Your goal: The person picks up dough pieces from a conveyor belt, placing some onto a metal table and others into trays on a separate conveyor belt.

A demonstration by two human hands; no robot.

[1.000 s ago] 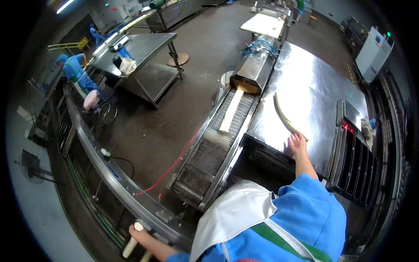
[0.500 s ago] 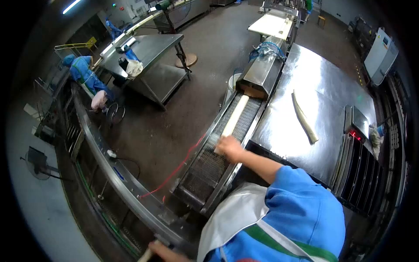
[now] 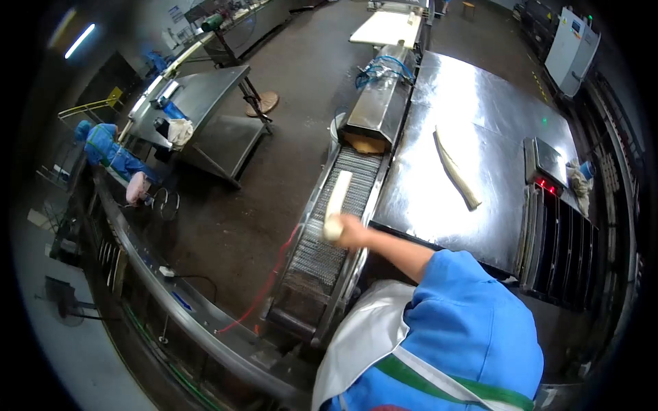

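Note:
A pale, log-shaped piece that looks like dough [image 3: 337, 195] lies lengthwise along the metal mesh conveyor belt [image 3: 315, 264]. My right hand [image 3: 351, 231] is closed at its near end, slightly blurred. Ahead of the log's far end, the belt runs into the mouth of a steel machine housing [image 3: 373, 113]. A longer, slightly curved dough log [image 3: 456, 171] rests on the steel table [image 3: 411, 198] to the right. My left hand is out of view.
A digital scale [image 3: 548, 164] with red figures stands on the table's right side, above black trays [image 3: 558, 257]. At left, a co-worker in blue [image 3: 110, 147] bends beside another steel table [image 3: 205, 103]. A curved metal rail [image 3: 175, 308] runs along my left.
The view has shifted, moving the scene left and up. The log in my right hand now shows a free far end, apart from the machine mouth. My left hand has left the view.

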